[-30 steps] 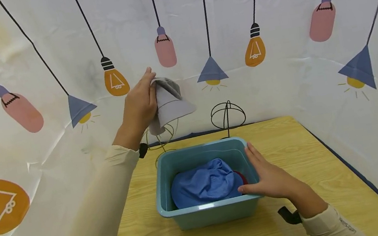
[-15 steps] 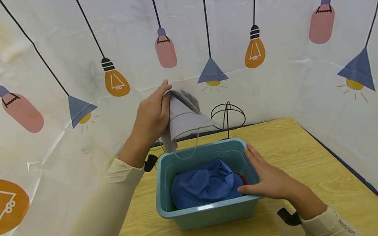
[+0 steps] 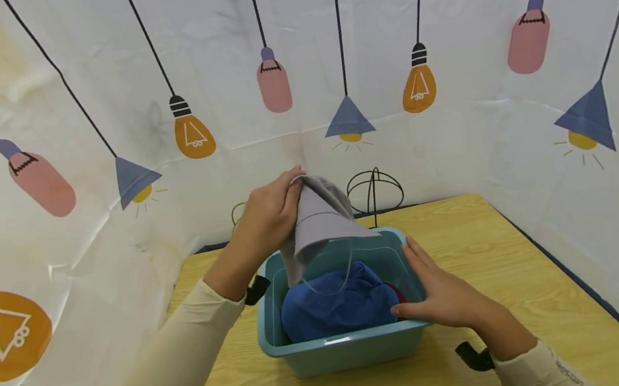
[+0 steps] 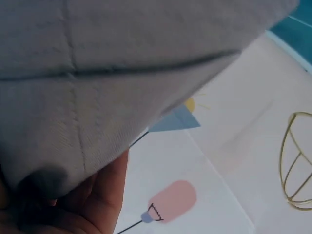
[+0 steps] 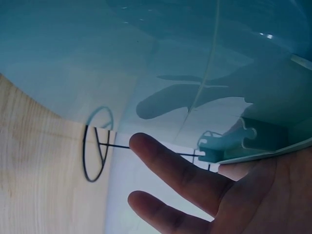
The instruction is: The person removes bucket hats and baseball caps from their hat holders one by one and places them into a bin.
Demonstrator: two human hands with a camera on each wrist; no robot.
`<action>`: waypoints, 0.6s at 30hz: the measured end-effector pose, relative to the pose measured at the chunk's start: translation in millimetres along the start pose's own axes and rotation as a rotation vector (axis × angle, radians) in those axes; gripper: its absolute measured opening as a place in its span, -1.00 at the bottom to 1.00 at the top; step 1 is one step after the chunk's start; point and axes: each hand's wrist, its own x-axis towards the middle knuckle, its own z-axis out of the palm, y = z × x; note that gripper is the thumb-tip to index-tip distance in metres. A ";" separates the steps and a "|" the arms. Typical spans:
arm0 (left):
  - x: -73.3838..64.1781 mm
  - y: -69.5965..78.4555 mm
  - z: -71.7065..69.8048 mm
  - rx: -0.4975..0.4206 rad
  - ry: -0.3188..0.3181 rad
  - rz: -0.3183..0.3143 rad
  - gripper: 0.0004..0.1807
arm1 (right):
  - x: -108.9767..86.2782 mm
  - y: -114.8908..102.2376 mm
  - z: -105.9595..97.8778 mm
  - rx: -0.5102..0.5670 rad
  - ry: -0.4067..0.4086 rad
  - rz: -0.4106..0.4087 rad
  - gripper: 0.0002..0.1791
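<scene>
My left hand (image 3: 273, 215) pinches a grey bucket hat (image 3: 321, 214) by the top of its crown, brim downward, over the left part of a teal plastic bin (image 3: 357, 349). A thin cord loops below the brim. In the left wrist view the hat's fabric (image 4: 117, 44) fills the upper left, with curled fingers (image 4: 105, 195) at its tip. A crumpled blue hat (image 3: 335, 309) lies in the bin, with a bit of something red (image 3: 395, 290) beside it. My right hand (image 3: 441, 290) rests at the bin's right rim, fingers straight and spread, thumb over the front corner.
The bin stands on a wood-grain table (image 3: 454, 235). Behind it is a black wire stand (image 3: 372, 193); a gold wire stand (image 4: 297, 165) is at the back left. A white sheet (image 3: 483, 147) printed with lamps encloses the back and sides.
My left hand has carried the grey bucket hat down and to the right, from above the gold stand to over the bin. The right hand and the bin stay in place.
</scene>
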 end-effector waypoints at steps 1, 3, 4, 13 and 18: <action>-0.8 -0.4 2.0 0.000 -0.011 -0.009 -0.51 | -0.2 0.4 0.1 0.000 0.002 0.001 0.40; -1.3 -2.1 6.6 0.006 -0.032 -0.023 -0.52 | -0.6 0.7 -0.1 0.007 0.003 0.002 0.40; -1.3 -3.5 8.8 0.015 -0.046 -0.028 -0.52 | -0.6 0.4 -0.2 0.010 0.002 0.001 0.40; 1.2 -26.3 42.0 0.123 -0.256 -0.058 -0.45 | -0.1 0.1 0.3 0.011 0.000 0.002 0.40; 0.7 -35.6 56.6 0.160 -0.292 -0.028 -0.45 | 0.2 0.7 0.4 0.009 0.005 -0.004 0.41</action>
